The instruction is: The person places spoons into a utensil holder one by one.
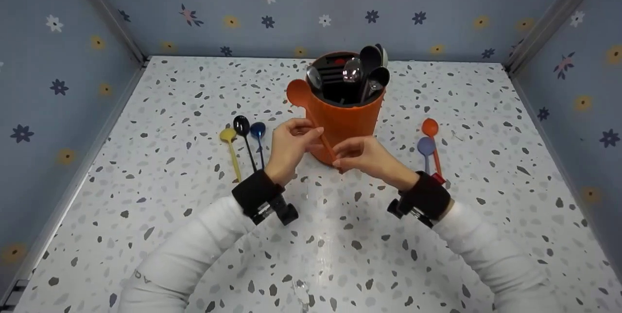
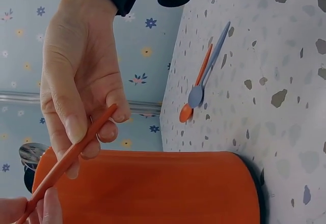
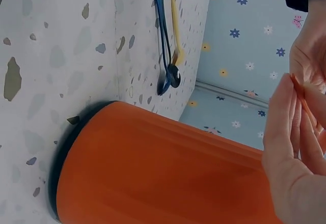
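Observation:
An orange spoon (image 1: 297, 93) is held at a slant before an orange utensil holder (image 1: 357, 121), its bowl up at the left. My left hand (image 1: 287, 150) pinches the handle about midway between thumb and fingers. Lower down, my right hand (image 1: 367, 160) pinches the handle near its end; the left wrist view shows that handle (image 2: 76, 150) crossing the fingers of the right hand (image 2: 84, 76). Several spoons and ladles, among them a black ladle (image 1: 371, 58), stand in the holder's dark, slotted insert. In the right wrist view, fingers mostly hide the spoon.
Left of the holder lie a yellow spoon (image 1: 233, 155), a black spoon (image 1: 241, 125) and a blue spoon (image 1: 258, 130). On the right, a periwinkle spoon (image 1: 426, 146) lies beside another orange spoon (image 1: 430, 127). Flowered panels (image 1: 296, 7) enclose the speckled table (image 1: 320, 254).

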A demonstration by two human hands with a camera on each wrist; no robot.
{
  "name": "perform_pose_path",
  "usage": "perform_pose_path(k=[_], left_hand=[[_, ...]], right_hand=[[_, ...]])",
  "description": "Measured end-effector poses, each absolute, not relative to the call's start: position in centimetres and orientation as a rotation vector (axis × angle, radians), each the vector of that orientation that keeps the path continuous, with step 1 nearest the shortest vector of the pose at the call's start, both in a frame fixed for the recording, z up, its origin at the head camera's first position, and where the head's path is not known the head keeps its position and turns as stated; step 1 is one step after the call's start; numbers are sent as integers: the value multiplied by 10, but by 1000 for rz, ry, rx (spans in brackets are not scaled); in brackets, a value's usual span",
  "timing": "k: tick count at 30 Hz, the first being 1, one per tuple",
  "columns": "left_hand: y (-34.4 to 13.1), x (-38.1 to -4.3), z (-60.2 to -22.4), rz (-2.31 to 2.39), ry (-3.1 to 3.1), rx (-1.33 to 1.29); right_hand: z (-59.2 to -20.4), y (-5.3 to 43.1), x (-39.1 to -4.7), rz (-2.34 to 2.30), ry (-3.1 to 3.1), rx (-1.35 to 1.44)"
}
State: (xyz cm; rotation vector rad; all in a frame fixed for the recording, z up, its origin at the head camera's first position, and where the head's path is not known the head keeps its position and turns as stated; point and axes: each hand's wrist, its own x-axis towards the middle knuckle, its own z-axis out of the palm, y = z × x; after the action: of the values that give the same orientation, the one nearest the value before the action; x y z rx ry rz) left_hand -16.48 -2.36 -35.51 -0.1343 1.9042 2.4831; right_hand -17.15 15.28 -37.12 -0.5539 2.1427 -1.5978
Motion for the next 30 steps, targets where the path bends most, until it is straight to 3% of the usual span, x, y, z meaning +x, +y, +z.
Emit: perform_pose_path(k=[30], left_hand=[[-14,-197,-281,2568,2002,175]], right_hand=[[-301,155,-208,-1740,2269,-545]])
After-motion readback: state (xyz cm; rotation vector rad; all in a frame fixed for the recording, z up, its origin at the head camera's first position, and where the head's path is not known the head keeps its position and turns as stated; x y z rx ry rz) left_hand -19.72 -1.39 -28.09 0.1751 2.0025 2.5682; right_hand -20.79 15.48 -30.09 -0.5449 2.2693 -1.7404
